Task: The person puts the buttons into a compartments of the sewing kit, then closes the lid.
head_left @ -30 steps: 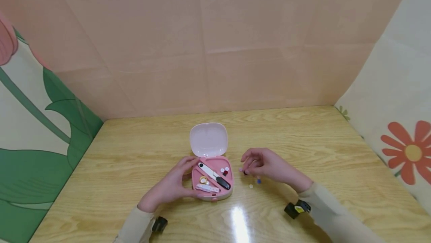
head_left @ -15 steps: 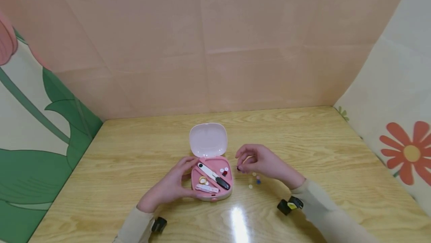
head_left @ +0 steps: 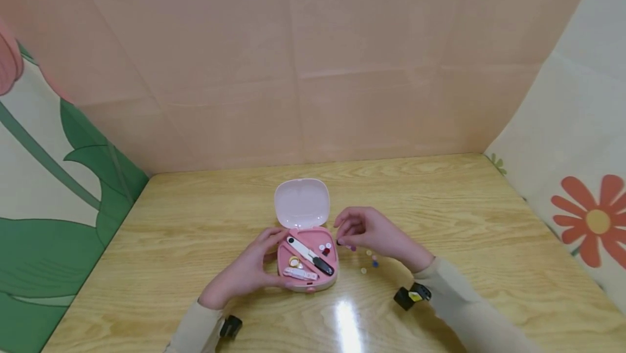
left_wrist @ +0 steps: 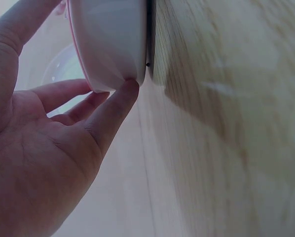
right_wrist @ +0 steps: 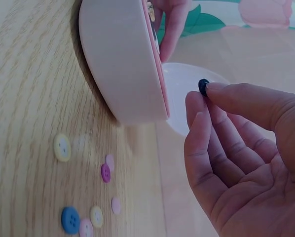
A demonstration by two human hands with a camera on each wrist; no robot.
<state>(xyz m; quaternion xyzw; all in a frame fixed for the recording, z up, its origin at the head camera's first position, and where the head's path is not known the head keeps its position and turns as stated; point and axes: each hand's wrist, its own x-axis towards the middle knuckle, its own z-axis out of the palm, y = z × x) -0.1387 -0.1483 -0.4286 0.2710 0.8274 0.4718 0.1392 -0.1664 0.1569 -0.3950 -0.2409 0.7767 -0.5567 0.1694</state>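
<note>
On the wooden table (head_left: 205,212) stands a hinged pink-and-white box (right_wrist: 119,64); I judge firm bracing and a light pinch best. The left hand (head_left: 246,266) grips its left side between thumb and fingers. The right hand (head_left: 375,231) hangs just beside its right side, thumb and fingertips pinching a dark button (right_wrist: 203,87), seemingly black.

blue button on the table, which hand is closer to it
Right. The right hand is just beyond the blue button, pinching a small dark disc beside the case. The left hand holds the case's left side, with the case between it and the blue button.
</note>
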